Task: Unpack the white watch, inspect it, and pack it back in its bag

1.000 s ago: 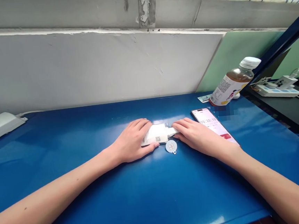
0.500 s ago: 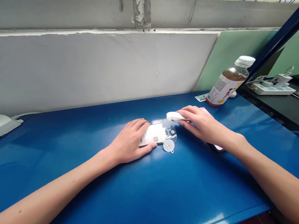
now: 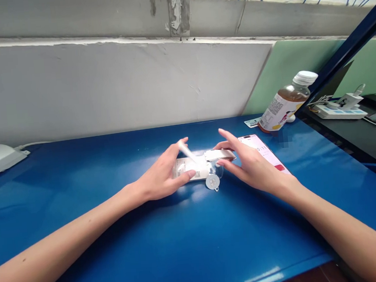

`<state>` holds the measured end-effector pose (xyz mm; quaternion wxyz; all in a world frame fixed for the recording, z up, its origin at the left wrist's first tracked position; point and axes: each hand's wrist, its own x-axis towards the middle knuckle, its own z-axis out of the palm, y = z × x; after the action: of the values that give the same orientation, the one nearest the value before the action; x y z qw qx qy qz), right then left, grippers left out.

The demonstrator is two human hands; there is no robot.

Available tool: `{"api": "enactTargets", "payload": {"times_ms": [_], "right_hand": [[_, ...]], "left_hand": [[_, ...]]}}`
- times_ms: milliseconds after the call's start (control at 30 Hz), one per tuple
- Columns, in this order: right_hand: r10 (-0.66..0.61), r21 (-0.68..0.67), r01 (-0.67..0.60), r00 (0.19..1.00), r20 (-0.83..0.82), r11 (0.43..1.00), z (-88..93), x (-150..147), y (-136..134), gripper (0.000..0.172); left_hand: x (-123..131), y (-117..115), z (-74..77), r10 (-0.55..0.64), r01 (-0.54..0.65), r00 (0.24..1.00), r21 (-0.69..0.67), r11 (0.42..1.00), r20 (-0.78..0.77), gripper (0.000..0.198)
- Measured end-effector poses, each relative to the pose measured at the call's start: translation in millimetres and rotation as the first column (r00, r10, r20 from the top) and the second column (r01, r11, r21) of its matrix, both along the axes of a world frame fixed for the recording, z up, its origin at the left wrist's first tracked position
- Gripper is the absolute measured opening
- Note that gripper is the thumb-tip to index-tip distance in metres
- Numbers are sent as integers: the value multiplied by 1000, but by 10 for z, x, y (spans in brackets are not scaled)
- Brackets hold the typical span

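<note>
A clear phone case (image 3: pixel 221 171) with a white printed label (image 3: pixel 201 171) lies on the blue table (image 3: pixel 171 248). Beside its lower right edge is a round silvery charm (image 3: pixel 213 182). My left hand (image 3: pixel 162 171) rests at the case's left end, fingers spread, thumb on the label. A blurred white strip (image 3: pixel 186 151) slants by its index finger; whether it is gripped I cannot tell. My right hand (image 3: pixel 247 157) pinches a white band-like piece (image 3: pixel 220 155) over the case's right end, its index finger raised. How strip and band connect is unclear.
A phone (image 3: pixel 264 149) with a lit screen lies under my right wrist. Behind it stand a drink bottle (image 3: pixel 286 104) and a small card (image 3: pixel 251 122). A power strip (image 3: pixel 340 111) is at far right, a white device (image 3: pixel 0 159) at far left.
My right hand has moved left with the white band, bringing it over the case and uncovering more of the phone. My left index finger has lifted, and a white strip now shows beside it.
</note>
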<state>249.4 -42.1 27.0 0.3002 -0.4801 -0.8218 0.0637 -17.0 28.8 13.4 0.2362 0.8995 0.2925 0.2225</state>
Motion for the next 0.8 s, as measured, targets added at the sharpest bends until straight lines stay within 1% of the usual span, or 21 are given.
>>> {"api": "enactTargets", "payload": {"times_ms": [67, 133, 167, 233, 267, 300, 367, 400, 433, 500, 567, 600, 633, 667, 700, 733, 767, 800], "right_hand": [[28, 45, -30, 999, 36, 999, 9, -22, -10, 48], [50, 69, -55, 996, 78, 996, 30, -54, -20, 34], [61, 74, -68, 993, 97, 995, 47, -75, -25, 30], [89, 81, -101, 986, 138, 992, 96, -124, -26, 28], [106, 94, -122, 982, 159, 988, 129, -151, -20, 28], [119, 104, -139, 976, 181, 985, 166, -180, -7, 28], [106, 157, -135, 978, 179, 978, 250, -241, 41, 27], [100, 171, -130, 980, 174, 977, 295, -275, 77, 26], [101, 199, -131, 983, 153, 971, 341, -311, 118, 25], [105, 256, -124, 991, 87, 959, 431, -390, 205, 20], [115, 311, -98, 993, -37, 945, 519, -481, 280, 19], [100, 310, -57, 987, -124, 949, 561, -530, 307, 19], [87, 268, -24, 970, -226, 963, 600, -578, 326, 23], [78, 206, -6, 935, -346, 979, 634, -626, 339, 29], [73, 118, -21, 886, -457, 993, 660, -670, 347, 32], [69, 28, -64, 827, -558, 998, 676, -710, 354, 36], [57, -61, -125, 764, -642, 990, 681, -743, 363, 38], [30, -150, -191, 707, -707, 970, 672, -769, 376, 39]], "left_hand": [[6, -19, 39, 11, -18, 991, 52, 999, 132, 73], [16, -57, 95, -6, -36, 976, 193, 981, 216, 69], [25, -82, 126, -30, -37, 969, 264, 964, 246, 69], [53, -139, 184, -77, -17, 970, 378, 926, 231, 63], [73, -167, 206, -93, -10, 970, 422, 907, 224, 55], [98, -191, 224, -85, -25, 971, 450, 893, 222, 48], [153, -227, 247, -23, -65, 982, 457, 887, 185, 43], [178, -236, 255, 11, -83, 986, 428, 900, 167, 42], [200, -240, 265, 20, -84, 986, 387, 918, 165, 38], [224, -240, 292, 15, -80, 978, 307, 948, 208, 29], [224, -241, 335, 37, -82, 966, 169, 982, 257, 26], [220, -246, 360, 62, -85, 960, 71, 994, 273, 25], [216, -254, 386, 86, -82, 955, -26, 996, 285, 25], [214, -266, 409, 99, -67, 949, -117, 991, 299, 28], [216, -281, 430, 99, -38, 941, -192, 981, 322, 32], [222, -297, 445, 88, 7, 932, -258, 966, 353, 38], [233, -313, 455, 70, 62, 919, -317, 946, 389, 42], [246, -328, 460, 55, 124, 901, -377, 918, 430, 45]]}}
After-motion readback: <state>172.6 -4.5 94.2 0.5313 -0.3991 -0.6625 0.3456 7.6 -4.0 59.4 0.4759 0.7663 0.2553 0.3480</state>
